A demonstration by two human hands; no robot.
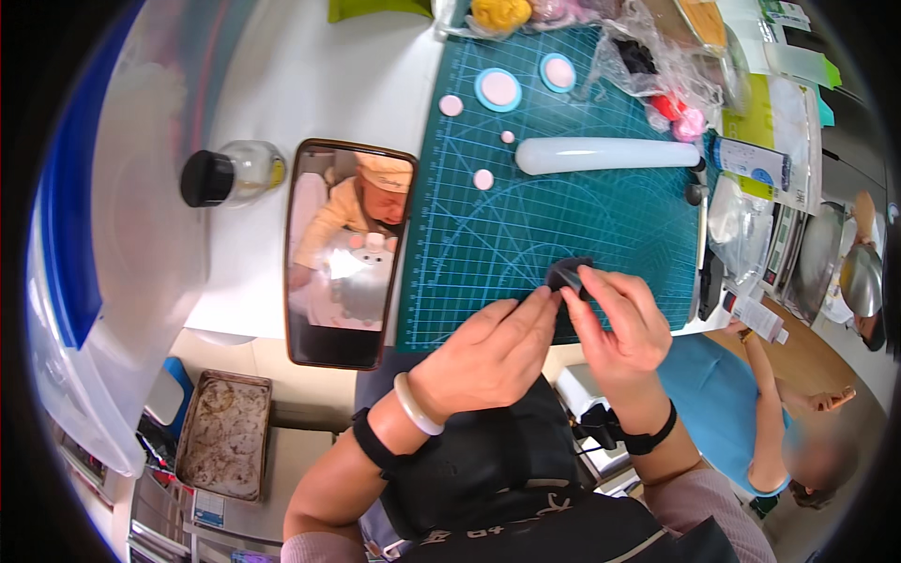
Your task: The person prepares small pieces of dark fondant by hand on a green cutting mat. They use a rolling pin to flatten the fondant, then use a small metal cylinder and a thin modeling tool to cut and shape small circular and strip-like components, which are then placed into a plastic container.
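My left hand [493,348] and my right hand [619,320] meet over the near edge of a green cutting mat [633,218]. Between their fingertips is a small dark, thin round piece [563,273]; the right thumb and index finger pinch its edge, and the left fingertips press its near side. Farther up the mat lie a white rolling pin [605,155], small pale pink discs [483,179], and two pink discs on blue rounds [498,89]. A phone [350,253] showing a picture lies left of the mat.
A glass jar with a black lid [232,174] stands left of the phone. Plastic bags with coloured dough [500,13] lie along the mat's far edge. Packets [752,165] and metal bowls are at the right. A person in blue [725,408] is at the lower right.
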